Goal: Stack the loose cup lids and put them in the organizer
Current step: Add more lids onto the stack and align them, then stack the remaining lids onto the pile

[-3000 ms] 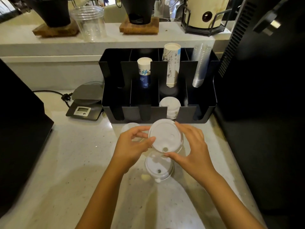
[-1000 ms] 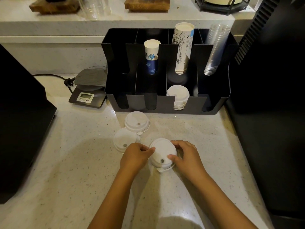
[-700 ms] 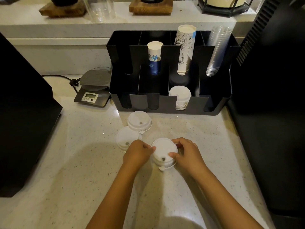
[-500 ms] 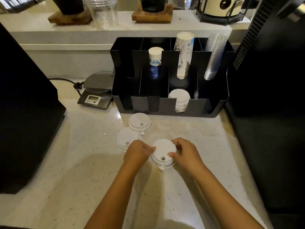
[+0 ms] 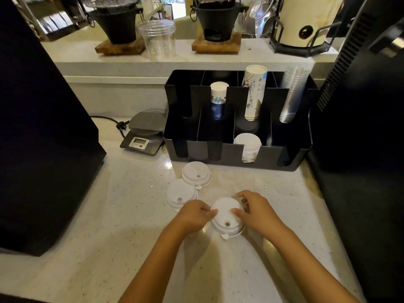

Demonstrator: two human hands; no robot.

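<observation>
A pale speckled surface [image 5: 135,237] runs toward a black organizer [image 5: 238,154] at the back, divided into compartments. Its rear slots hold paper and clear cups; one front slot, second from the right, holds a pile of white lids [image 5: 248,143]. The other front slots look empty.

Two loose lids lie on the surface just in front of the organizer, the far lid [image 5: 196,173] overlapping the near-left lid [image 5: 181,193] at their edges.

Closer to the viewer, both hands work a small stack [image 5: 226,218], which rests on the surface between them. The left hand [image 5: 194,215] pinches its left rim, fingers curled closed against it. The right hand [image 5: 254,209] cups the right side, thumb pressing on top, fingers wrapped round the far rim.

The step appears to be seating the top lid squarely. Doing it well likely means pressing evenly around the rim until it nests flat, with sip holes lined up, before reaching for the two remaining lids.
</observation>
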